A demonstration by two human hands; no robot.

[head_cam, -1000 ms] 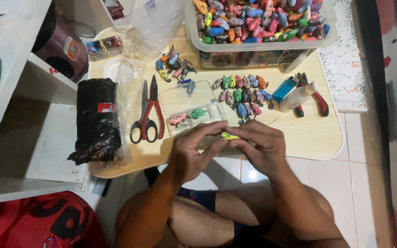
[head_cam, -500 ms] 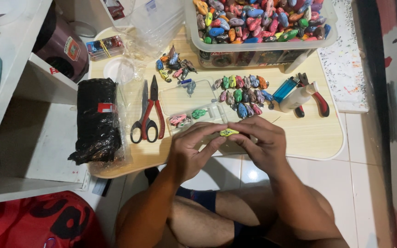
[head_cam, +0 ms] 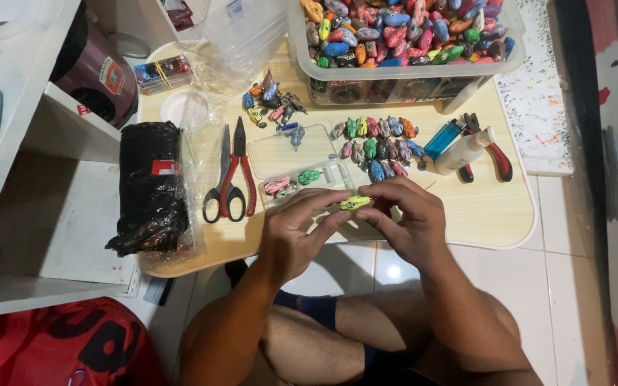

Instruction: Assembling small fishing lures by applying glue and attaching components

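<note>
Both hands (head_cam: 355,221) pinching one yellow-green lure (head_cam: 354,203), two pliers (head_cam: 241,175), one scissors (head_cam: 219,179)

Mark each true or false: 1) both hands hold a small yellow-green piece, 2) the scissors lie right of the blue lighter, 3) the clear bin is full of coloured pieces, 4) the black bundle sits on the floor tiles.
1) True: left hand and right hand pinch the yellow-green piece.
2) False: the scissors lie left of the blue lighter.
3) True: the clear bin is full.
4) False: the black bundle sits on the wooden table.
</note>
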